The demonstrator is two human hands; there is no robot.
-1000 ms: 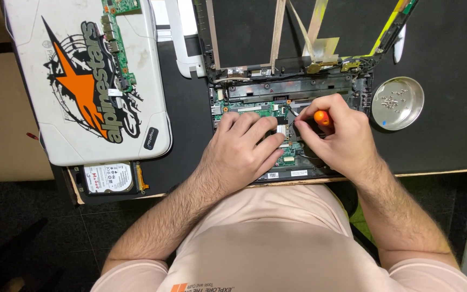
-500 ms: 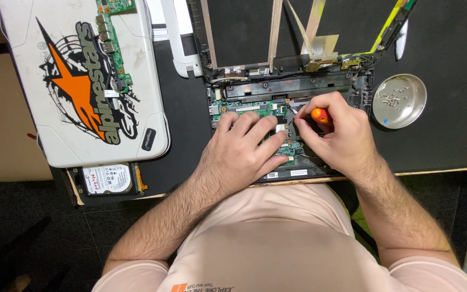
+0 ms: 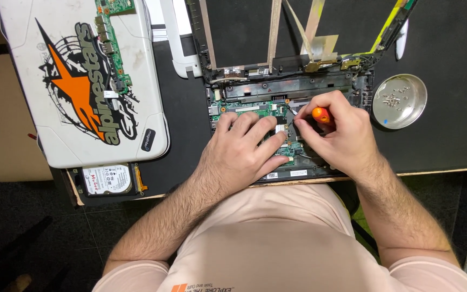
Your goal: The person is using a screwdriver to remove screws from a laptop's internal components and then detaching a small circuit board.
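An opened laptop base [image 3: 293, 89] with a green circuit board [image 3: 244, 108] lies on the black mat in front of me. My left hand [image 3: 241, 148] rests flat on the board, fingers spread toward the upper right. My right hand [image 3: 339, 135] is closed around a small screwdriver with an orange handle [image 3: 320, 114], its tip pointing down-left at the board near my left fingertips. The tip itself is mostly hidden by my fingers.
A white laptop lid [image 3: 82, 81] with an orange and black sticker lies at the left, a green board strip [image 3: 112, 38] on it. A hard drive [image 3: 106, 180] sits below it. A round metal dish [image 3: 398, 101] with several screws stands right. The bare screen frame [image 3: 298, 27] lies behind.
Both hands stay in place on the board; only the view shifts slightly. The screwdriver stays at the same spot.
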